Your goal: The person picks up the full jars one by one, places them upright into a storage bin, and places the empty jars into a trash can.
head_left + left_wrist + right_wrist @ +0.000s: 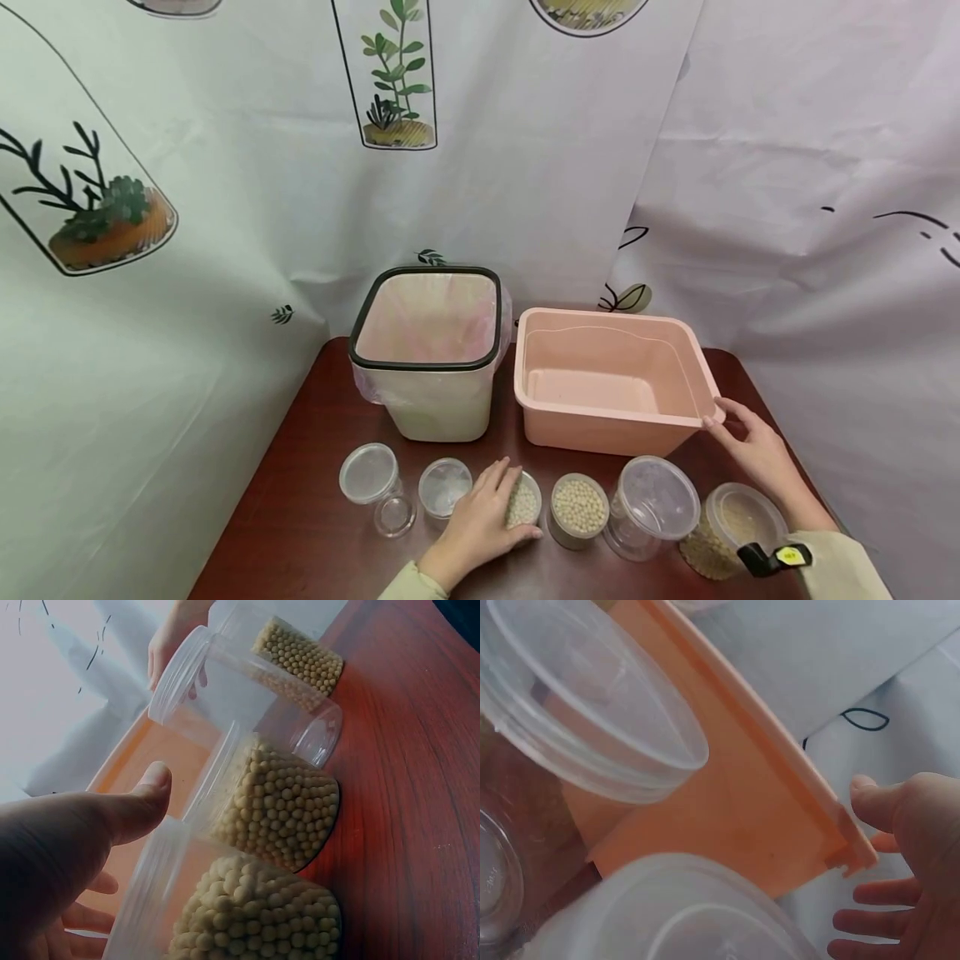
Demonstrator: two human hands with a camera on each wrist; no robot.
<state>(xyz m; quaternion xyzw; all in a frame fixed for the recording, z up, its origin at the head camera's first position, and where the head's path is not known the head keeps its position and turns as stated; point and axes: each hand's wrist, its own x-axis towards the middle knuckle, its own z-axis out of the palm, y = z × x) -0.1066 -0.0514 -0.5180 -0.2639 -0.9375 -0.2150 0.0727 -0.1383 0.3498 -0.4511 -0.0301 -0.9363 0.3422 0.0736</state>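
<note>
My left hand (478,518) reaches over a lidded clear jar of pale round beans (522,502), third from the left in the row. In the left wrist view the thumb (142,801) is extended by the jar's lid and the other fingers lie along its far side. My right hand (756,454) is at the right front corner of the pink rectangular tub (600,421). Its fingers (874,922) are spread just outside the tub's rim in the right wrist view, holding nothing. A second bean jar (579,505) stands to the right of the left hand.
Two empty clear jars, a tall one (371,475) and a shorter one (445,487), stand left. Rightward are another empty jar (660,498) and a part-filled bean jar (738,521). Behind them, a white bin (442,408) with a black rim and plastic liner stands beside the tub.
</note>
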